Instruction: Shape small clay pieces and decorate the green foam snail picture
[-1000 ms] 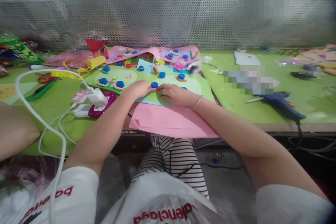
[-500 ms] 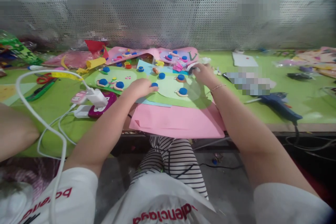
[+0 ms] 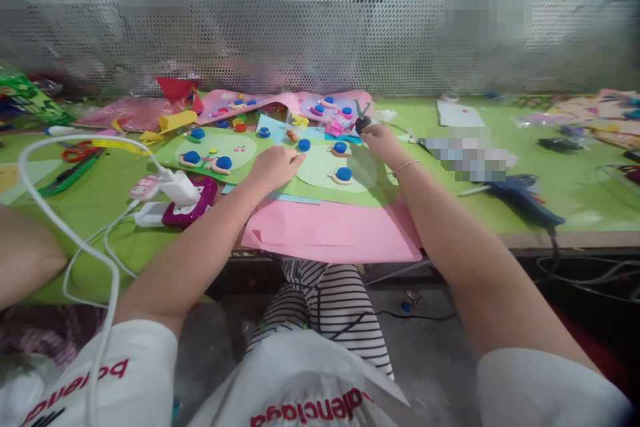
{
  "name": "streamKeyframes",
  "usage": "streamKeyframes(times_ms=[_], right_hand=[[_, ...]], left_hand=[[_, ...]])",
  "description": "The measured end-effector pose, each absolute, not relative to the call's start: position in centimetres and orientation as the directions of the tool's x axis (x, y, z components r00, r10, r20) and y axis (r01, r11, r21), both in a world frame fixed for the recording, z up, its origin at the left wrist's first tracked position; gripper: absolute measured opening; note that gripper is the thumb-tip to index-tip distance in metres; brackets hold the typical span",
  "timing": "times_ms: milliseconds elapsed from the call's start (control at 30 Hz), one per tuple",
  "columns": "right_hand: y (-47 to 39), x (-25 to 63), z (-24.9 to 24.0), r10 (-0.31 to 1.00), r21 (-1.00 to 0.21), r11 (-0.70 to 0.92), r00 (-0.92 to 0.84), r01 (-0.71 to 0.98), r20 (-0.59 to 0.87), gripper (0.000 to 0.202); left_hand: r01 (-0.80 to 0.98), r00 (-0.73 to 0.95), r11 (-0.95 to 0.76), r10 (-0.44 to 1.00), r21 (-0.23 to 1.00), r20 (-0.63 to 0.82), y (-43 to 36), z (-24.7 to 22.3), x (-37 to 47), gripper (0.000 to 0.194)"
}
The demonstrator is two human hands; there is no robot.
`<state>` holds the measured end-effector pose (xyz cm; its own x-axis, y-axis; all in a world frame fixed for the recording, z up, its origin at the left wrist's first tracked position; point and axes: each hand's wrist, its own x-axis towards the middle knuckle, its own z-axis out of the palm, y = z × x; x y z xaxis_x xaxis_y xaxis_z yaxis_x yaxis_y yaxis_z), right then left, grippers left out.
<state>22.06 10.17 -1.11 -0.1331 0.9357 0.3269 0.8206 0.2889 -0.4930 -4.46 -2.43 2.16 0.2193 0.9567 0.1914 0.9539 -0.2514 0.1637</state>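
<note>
My left hand (image 3: 277, 167) rests over the middle of a green sheet (image 3: 280, 195), its fingers pinched together; whatever lies in them is hidden. Just beyond the fingertips sits a round blue clay piece (image 3: 304, 145). At the sheet's far right edge, my right hand (image 3: 381, 141) grips a small dark round object (image 3: 363, 124) too blurred to name. Clay snails with blue shells lie on pale green patches, among them one snail (image 3: 343, 175) between my hands and another snail (image 3: 221, 165) left of my left hand.
Pink sheets (image 3: 335, 233) lie at the near edge. White chargers (image 3: 180, 190) and a looping cable (image 3: 75, 227) are on the left, beside scissors (image 3: 75, 170). On the right rests a blue glue gun (image 3: 525, 201). A perforated metal panel (image 3: 320, 20) stands behind. Another person's arm (image 3: 30, 257) is at far left.
My left fingers have shifted over the spot where a blue piece showed, and it is now covered. My right hand has raised and turned the dark round object, showing its dark face.
</note>
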Motion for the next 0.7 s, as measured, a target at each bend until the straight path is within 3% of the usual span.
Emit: streamKeyframes(times_ms=[133,200,267,400,700], right_hand=[[10.6,22.5,-1.2,0.954,-0.727,0.265,-0.061,0.633,0.294,0.041],[10.9,22.8,-1.5,0.958,-0.778,0.248,-0.026,0.577,0.285,0.049],[11.2,23.3,-1.9,0.947,-0.702,0.245,-0.008,0.669,0.323,0.05],[11.7,23.8,-2.7,0.925,-0.512,0.231,-0.024,0.827,0.378,0.033],[11.6,23.0,-2.5,0.967,-0.577,0.189,-0.05,0.795,0.249,0.033]], left_hand=[[0.954,0.227,-0.259,0.952,0.15,0.204,-2.4,2.0,-4.4,0.051],[0.952,0.236,-0.268,0.949,0.146,0.207,-2.4,1.9,-4.4,0.05],[0.95,0.241,-0.274,0.948,0.147,0.206,-2.5,1.9,-4.3,0.05],[0.951,0.235,-0.265,0.955,0.159,0.181,-2.7,2.1,-4.0,0.049],[0.945,0.243,-0.275,0.953,0.179,0.182,-2.8,2.0,-4.0,0.047]])
